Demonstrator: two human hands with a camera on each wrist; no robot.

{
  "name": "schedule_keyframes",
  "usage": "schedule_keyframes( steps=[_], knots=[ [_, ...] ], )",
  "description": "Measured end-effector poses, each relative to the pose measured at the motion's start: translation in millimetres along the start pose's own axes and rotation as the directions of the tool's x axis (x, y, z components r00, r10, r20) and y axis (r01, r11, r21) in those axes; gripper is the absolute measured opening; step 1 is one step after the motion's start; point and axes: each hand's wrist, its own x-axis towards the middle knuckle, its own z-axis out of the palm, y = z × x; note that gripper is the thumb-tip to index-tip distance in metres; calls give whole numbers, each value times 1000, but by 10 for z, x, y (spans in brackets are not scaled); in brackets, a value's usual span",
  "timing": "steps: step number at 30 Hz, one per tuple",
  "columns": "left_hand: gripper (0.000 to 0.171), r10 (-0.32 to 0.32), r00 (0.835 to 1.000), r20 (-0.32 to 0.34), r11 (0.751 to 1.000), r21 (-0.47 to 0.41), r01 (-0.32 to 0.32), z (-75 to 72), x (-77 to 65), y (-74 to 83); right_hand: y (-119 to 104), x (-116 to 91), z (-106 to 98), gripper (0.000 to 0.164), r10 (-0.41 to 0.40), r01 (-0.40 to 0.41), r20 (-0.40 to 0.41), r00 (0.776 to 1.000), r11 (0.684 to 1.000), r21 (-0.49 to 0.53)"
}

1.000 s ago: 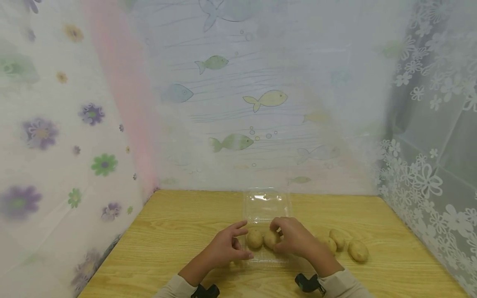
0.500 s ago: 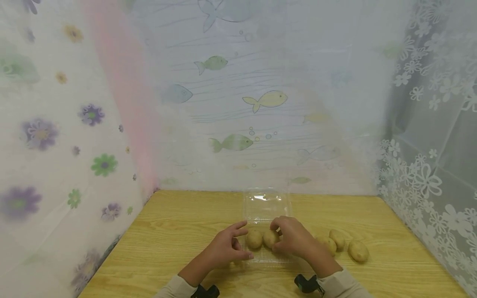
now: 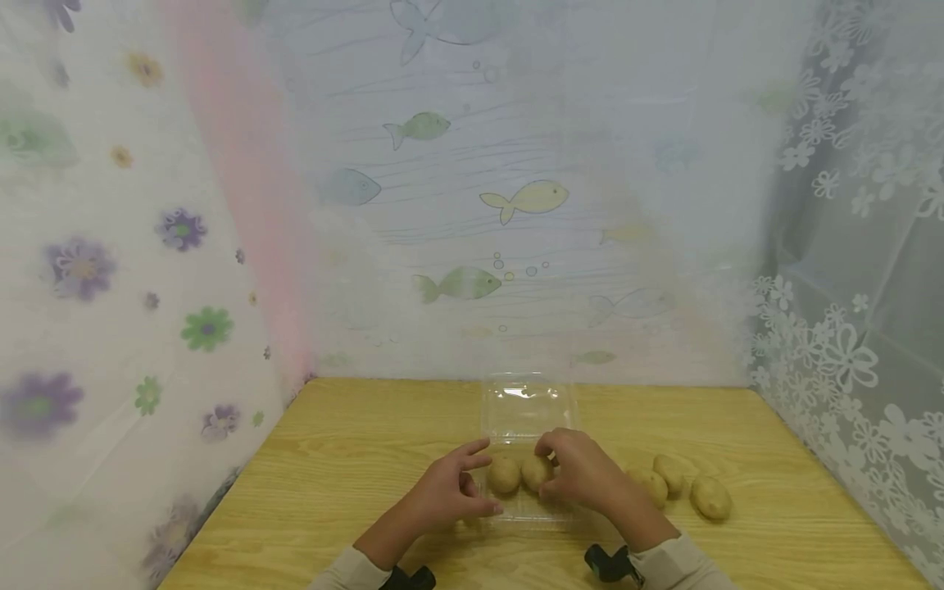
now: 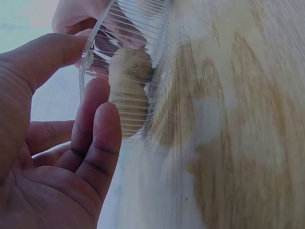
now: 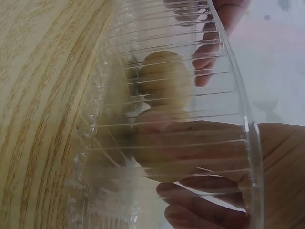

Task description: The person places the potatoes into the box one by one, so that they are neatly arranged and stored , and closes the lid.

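Observation:
A clear plastic clamshell box lies on the table with its lid folded back. Two potatoes sit side by side in its base. My left hand holds the left side of the box: its thumb reaches over the rim, and curled fingertips touch the outer ribbed wall. The left potato is just beside it. Reaching in from the right, my right hand grips the other potato. Through the ribbed wall, its fingers show against that potato.
Right of the box, loose potatoes lie on the wooden table, one apart from a pair partly behind the right forearm. Printed curtains hang at the left, back and right sides of the table. A black camera mount sits at the right wrist.

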Motion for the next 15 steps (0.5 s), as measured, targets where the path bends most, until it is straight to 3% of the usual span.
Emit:
schedule_keyframes(
  steps=[8, 15],
  knots=[
    [95, 12, 1000, 1, 1000, -5, -12, 3, -8, 11, 37, -17, -12, 49, -42, 40, -27, 999, 996, -81],
    [94, 13, 1000, 11, 1000, -6, -13, -5, -10, 29, 48, -56, -58, 47, -72, 68, -41, 997, 993, -92]
  ],
)
